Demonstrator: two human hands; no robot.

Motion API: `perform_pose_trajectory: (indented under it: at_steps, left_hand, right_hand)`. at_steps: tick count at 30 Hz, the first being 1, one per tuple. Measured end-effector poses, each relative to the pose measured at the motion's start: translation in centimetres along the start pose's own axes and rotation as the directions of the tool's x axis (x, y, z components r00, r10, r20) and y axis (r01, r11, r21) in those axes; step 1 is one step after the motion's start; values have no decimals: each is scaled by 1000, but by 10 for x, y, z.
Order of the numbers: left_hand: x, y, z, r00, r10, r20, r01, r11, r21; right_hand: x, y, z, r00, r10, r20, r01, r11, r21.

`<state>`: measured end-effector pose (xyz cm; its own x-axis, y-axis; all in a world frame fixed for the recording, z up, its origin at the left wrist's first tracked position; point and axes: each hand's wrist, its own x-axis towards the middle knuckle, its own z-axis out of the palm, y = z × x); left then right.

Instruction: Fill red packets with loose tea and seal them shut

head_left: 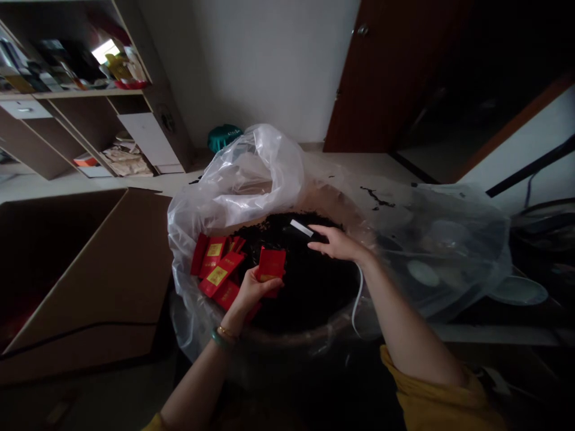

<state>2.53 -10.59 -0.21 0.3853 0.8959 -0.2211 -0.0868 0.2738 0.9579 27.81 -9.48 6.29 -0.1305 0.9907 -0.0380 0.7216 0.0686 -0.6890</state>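
Observation:
My left hand (253, 289) is closed on a red packet (272, 263), held upright with the thumb across its lower front. Over the dark heap, my right hand (331, 242) grips a small handheld device (301, 228) with a white strip on top and a dark body; its exact kind is unclear in the dim light. A white cord (358, 302) hangs below my right wrist. Loose dark leaves, like dried tea (309, 293), fill a round container lined with a clear plastic bag (281, 158). Several more red packets (220, 272) lie piled on the left side of the heap.
An open cardboard box (103, 269) stands at the left. Behind are a shelf unit (164, 120), a green bag (223, 137) and a brown door (363, 78). Clear plastic sheeting (449, 245) spreads rightward, near a pale dish (518, 291).

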Motion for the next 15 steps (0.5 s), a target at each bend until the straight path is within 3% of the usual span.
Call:
perform_pose_trajectory:
  at_steps: [6,15]
  left_hand:
    - [-2,0,0,999,9,30,-9,1000,-13]
    - [-4,2,1,999,8,45,-7,1000,-20]
  right_hand:
    - [-16,-44,13,973,-162,167,168,986,-23]
    - [-15,-54,26,958,-223,181,256,949,-185]
